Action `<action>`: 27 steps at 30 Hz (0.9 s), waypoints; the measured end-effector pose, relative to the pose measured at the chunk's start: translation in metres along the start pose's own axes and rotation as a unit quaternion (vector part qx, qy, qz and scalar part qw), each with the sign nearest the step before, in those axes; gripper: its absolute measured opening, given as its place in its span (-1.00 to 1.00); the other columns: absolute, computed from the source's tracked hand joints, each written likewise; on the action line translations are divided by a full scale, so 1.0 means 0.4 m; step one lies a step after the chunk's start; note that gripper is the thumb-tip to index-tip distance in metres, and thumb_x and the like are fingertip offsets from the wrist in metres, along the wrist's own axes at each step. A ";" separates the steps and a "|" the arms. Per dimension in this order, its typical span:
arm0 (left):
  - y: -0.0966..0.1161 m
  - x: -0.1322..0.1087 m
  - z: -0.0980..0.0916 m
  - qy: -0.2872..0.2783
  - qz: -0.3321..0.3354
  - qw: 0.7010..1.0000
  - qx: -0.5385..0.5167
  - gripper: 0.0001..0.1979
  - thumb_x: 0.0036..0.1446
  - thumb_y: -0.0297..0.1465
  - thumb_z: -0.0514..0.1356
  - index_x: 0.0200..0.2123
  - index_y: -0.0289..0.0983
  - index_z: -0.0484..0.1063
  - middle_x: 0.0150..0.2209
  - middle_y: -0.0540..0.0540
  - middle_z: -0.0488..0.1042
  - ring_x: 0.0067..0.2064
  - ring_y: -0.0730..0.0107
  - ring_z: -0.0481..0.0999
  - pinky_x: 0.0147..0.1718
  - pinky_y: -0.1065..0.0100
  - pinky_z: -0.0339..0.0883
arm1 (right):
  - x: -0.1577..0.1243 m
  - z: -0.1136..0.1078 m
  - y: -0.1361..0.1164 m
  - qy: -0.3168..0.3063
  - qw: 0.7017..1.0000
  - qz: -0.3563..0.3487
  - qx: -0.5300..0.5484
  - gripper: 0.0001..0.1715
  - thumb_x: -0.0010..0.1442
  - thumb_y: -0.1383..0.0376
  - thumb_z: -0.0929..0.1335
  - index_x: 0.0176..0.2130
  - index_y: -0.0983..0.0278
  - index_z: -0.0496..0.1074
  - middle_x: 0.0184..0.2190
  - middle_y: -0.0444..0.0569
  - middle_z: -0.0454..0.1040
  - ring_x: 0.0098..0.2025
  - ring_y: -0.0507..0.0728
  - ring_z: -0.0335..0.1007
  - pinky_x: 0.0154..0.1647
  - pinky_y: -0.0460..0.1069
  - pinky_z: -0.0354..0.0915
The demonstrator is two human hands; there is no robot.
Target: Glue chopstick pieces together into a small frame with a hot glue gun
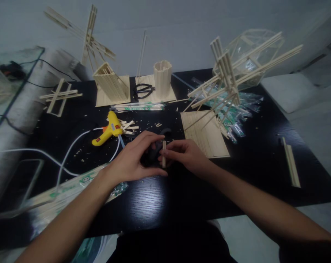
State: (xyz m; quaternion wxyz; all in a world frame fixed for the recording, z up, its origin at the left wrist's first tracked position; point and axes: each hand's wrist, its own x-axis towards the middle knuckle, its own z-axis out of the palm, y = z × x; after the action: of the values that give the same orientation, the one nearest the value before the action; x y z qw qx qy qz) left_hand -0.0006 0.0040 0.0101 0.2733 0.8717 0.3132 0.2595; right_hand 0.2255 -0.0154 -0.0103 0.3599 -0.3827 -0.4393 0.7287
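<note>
Between my two hands, above the black table, stands a small bundle of short wooden sticks (164, 154). My right hand (186, 155) pinches it from the side with thumb and fingers. My left hand (136, 157) curves around it, forefinger at the far end and thumb at the near end; both tips appear to touch the sticks. A dark object (149, 157) lies partly hidden behind my left fingers, its kind unclear. Left of my hands rests a yellow hot glue gun (107, 129), with short stick offcuts (128, 126) beside it.
Stick windmill models stand behind, one with a tapered tower (112, 86), one with blades over a stick board (206, 135). A round stick tower (162, 80) stands near black scissors (143, 91). Packaged sticks (69, 188) lie front left; a white cord (69, 149) crosses the left side.
</note>
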 end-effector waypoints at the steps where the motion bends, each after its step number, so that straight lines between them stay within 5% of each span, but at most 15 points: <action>1: 0.000 0.000 0.000 0.005 -0.002 1.000 -0.008 -0.21 0.06 -0.11 0.48 0.27 -0.19 0.29 0.04 -0.21 0.45 -0.06 0.19 0.52 -0.06 0.16 0.49 | -0.001 0.000 0.002 0.007 0.999 -0.014 -0.029 -0.64 0.10 0.03 0.59 -0.32 0.27 0.63 -0.38 -0.06 0.67 -0.39 0.04 0.57 -0.30 -0.05 0.47; 5: 0.001 0.000 0.004 0.014 -0.015 0.999 -0.040 -0.69 0.30 -0.34 0.31 0.08 -0.24 0.46 -0.09 -0.14 0.50 -0.13 0.33 0.51 -0.13 0.29 0.45 | -0.010 0.008 0.013 0.034 0.979 -0.087 -0.178 -0.65 0.21 0.02 0.53 -0.32 0.26 0.64 -0.45 -0.10 0.62 -0.42 0.05 0.50 -0.34 -0.05 0.38; 8: 0.002 0.002 0.008 0.011 -0.024 0.997 -0.066 -0.87 0.34 -0.39 0.27 -0.08 -0.25 0.52 -0.20 -0.09 0.53 -0.22 0.40 0.49 -0.22 0.35 0.41 | -0.018 0.015 0.018 0.040 0.959 -0.125 -0.252 -0.72 0.27 0.09 0.49 -0.29 0.24 0.66 -0.44 -0.11 0.64 -0.43 0.03 0.47 -0.36 -0.07 0.33; 14: 0.011 0.006 0.004 0.027 -0.045 0.994 -0.093 -0.88 0.34 -0.34 0.27 -0.22 -0.26 0.56 -0.31 -0.05 0.54 -0.35 0.46 0.45 -0.33 0.38 0.37 | -0.018 0.013 0.018 0.036 0.940 -0.159 -0.301 -0.83 0.28 0.18 0.49 -0.22 0.22 0.68 -0.38 -0.13 0.68 -0.39 0.04 0.52 -0.31 -0.08 0.34; 27: 0.005 0.012 0.003 0.070 -0.097 0.985 -0.124 -0.83 0.33 -0.29 0.27 -0.24 -0.27 0.58 -0.29 -0.10 0.62 -0.29 0.37 0.58 -0.30 0.37 0.42 | -0.017 0.012 0.022 0.031 0.943 -0.151 -0.296 -0.79 0.33 0.15 0.46 -0.25 0.21 0.65 -0.39 -0.13 0.68 -0.37 0.06 0.57 -0.26 -0.05 0.38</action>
State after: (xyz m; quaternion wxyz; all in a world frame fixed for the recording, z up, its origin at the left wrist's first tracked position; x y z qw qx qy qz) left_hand 0.0043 0.0057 0.0118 0.3804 0.7761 0.3805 0.3289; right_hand 0.2229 -0.0263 -0.0153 0.3501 -0.4233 -0.6763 0.4908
